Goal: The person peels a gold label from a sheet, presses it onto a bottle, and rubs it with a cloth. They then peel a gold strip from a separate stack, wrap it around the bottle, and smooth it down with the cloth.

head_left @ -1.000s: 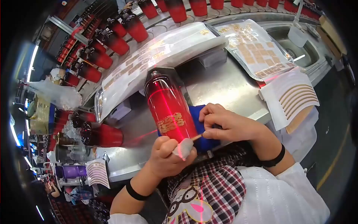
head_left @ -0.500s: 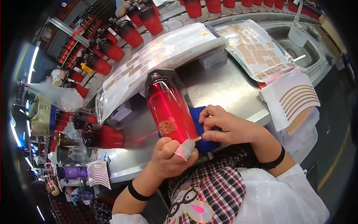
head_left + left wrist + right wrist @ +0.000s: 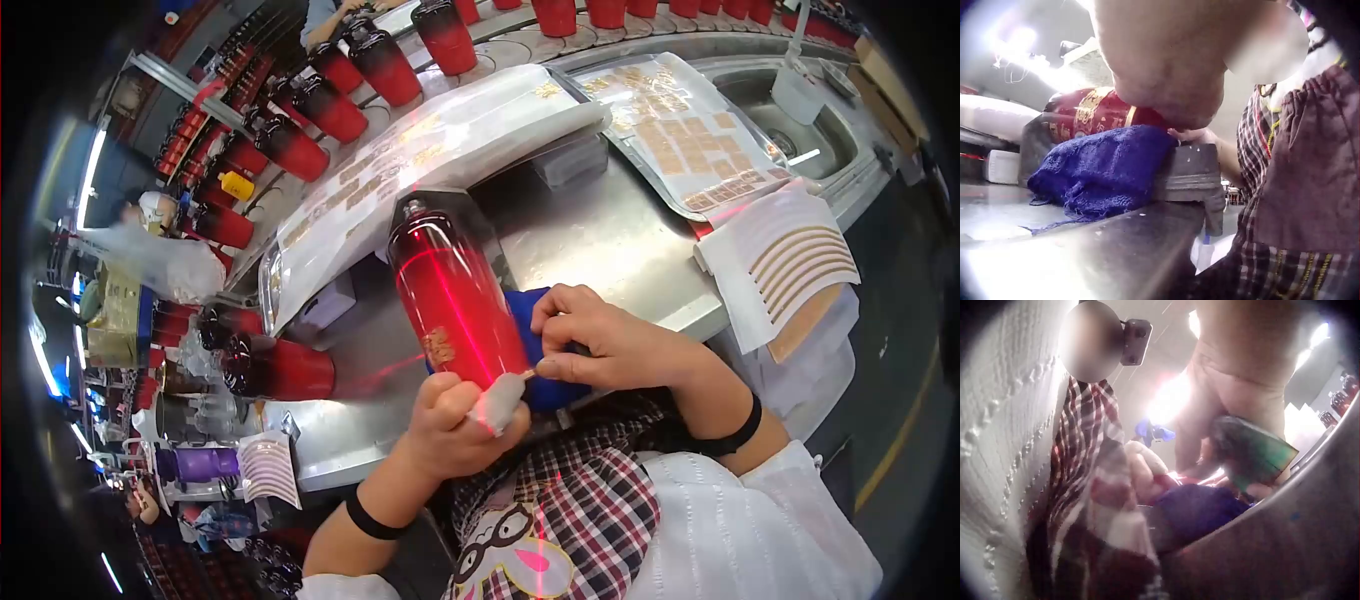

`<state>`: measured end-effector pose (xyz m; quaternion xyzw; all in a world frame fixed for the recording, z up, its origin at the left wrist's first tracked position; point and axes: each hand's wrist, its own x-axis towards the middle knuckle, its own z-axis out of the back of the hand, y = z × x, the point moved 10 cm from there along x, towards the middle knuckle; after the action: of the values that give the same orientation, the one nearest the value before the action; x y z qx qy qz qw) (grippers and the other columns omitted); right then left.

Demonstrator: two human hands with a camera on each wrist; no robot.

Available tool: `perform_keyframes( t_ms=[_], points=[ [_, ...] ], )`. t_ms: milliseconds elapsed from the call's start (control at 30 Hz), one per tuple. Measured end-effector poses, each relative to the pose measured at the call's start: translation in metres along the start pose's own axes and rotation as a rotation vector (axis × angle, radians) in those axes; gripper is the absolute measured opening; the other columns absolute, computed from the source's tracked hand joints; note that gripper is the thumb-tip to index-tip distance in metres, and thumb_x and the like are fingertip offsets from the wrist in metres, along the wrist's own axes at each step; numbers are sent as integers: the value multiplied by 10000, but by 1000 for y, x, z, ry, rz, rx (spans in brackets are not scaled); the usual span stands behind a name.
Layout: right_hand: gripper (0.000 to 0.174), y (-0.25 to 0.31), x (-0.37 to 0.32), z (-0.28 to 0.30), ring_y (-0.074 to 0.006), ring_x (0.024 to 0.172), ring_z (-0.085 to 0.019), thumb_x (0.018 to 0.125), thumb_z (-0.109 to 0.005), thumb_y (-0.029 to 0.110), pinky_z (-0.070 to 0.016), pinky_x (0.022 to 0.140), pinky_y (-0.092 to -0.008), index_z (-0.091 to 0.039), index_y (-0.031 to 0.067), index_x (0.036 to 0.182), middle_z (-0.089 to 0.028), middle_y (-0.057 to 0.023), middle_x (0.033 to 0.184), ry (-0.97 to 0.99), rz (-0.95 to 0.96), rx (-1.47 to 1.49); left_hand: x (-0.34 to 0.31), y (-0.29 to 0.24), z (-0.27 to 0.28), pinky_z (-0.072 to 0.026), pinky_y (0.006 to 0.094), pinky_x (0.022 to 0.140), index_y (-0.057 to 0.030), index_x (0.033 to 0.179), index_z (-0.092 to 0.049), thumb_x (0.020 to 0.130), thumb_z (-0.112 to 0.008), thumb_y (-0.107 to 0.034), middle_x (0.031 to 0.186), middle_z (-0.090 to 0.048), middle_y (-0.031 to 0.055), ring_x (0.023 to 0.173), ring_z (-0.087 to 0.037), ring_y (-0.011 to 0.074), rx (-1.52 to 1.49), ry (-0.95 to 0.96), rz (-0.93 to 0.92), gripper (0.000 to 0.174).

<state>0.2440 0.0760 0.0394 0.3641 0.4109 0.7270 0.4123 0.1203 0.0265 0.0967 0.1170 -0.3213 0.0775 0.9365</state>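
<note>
A large red bottle (image 3: 450, 290) with a dark top lies on its side in a dark cradle (image 3: 1192, 165), its base toward me. My left hand (image 3: 455, 430) grips the base end with curled fingers; a white wrapping (image 3: 497, 405) covers its thumb, which presses near the base rim. Between thumb and finger, my right hand (image 3: 615, 345) pinches the short free end of a thin gold strip (image 3: 530, 374) at that rim. A gold emblem (image 3: 438, 347) shows on the bottle's left side. Blue cloth (image 3: 1104, 169) lies under the bottle's base.
Behind the bottle is a white sheet with gold decals (image 3: 375, 180). A decal tray (image 3: 690, 210) sits right, near a sink (image 3: 825, 145). Curved gold strips lie on white paper (image 3: 730, 240). Another red bottle (image 3: 295, 370) lies left; several stand on a conveyor (image 3: 490, 62).
The bottle has rolled, carrying its gold emblem leftward until only a narrow part shows. The strip's free end has shortened. Conveyor bottles have shifted up and right; my hands have barely moved.
</note>
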Motion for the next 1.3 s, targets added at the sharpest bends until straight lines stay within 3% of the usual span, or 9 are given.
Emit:
perform_keyframes(
  t_ms=[167,400,500,600,733,867,967,1067,1300],
  points=[
    [229,-1,0,1,-278,1091,-462,869,-695,226,-370,958,-379,-578,44,795,-513,-105,1078,-10,6,7,-18,5,4,-433,340,684,-229,793,-642,687,-674,-153,1084,-588,-38,913,-470,189,-9,-112,78,135],
    [216,-2,-3,3,-288,1066,-474,865,-692,224,-382,942,-379,-593,42,806,-520,-111,1055,-41,6,-25,3,-13,-16,-405,333,824,-243,885,-664,683,-680,-212,1126,-604,-32,990,-471,183,188,113,-89,205],
    [221,-4,-5,7,-319,1050,-486,859,-691,239,-398,940,-397,-620,31,837,-538,-125,1026,-69,-3,-63,10,-6,-15,-366,416,927,-250,1012,-674,725,-719,-226,1214,-593,-7,1104,-438,222,216,157,32,291],
    [219,-7,-7,8,-325,1051,-488,849,-700,235,-403,936,-403,-619,31,849,-539,-137,1034,-80,-24,-70,10,15,-5,-297,495,1054,-153,1231,-585,825,-717,-280,1334,-557,94,1266,-429,298,353,88,274,446],
    [223,0,-8,11,-341,1067,-485,818,-734,220,-400,953,-416,-602,43,850,-526,-152,1078,-111,-19,-79,-24,34,5,-122,558,1161,2,1369,-405,929,-633,-322,1392,-492,234,1325,-442,402,82,35,555,593],
    [282,30,-7,4,-368,1098,-475,749,-796,201,-395,973,-441,-559,65,818,-500,-158,1134,-205,183,-187,-62,43,-10,-92,541,1180,35,1405,-344,970,-574,-324,1416,-458,238,1366,-405,374,-138,-73,756,609],
    [332,33,-4,-3,-386,1116,-466,702,-827,190,-394,975,-459,-532,75,804,-489,-163,1147,-269,232,-285,-64,44,-11,-152,543,1160,43,1402,-358,958,-589,-328,1447,-392,273,1378,-355,408,-230,-84,780,623],
    [339,34,-3,-4,-398,1131,-458,692,-829,178,-390,979,-473,-524,74,798,-488,-166,1146,-283,227,-308,-69,56,-11,-185,475,1162,41,1423,-323,940,-610,-334,1482,-343,244,1400,-319,360,-763,-389,886,676],
    [338,34,-3,-4,-390,1104,-465,702,-820,170,-394,962,-473,-508,70,783,-489,-168,1127,-291,225,-304,-63,57,-21,-215,437,1152,42,1424,-292,918,-635,-347,1490,-316,238,1398,-309,331,-679,-339,1011,725]
  ],
)
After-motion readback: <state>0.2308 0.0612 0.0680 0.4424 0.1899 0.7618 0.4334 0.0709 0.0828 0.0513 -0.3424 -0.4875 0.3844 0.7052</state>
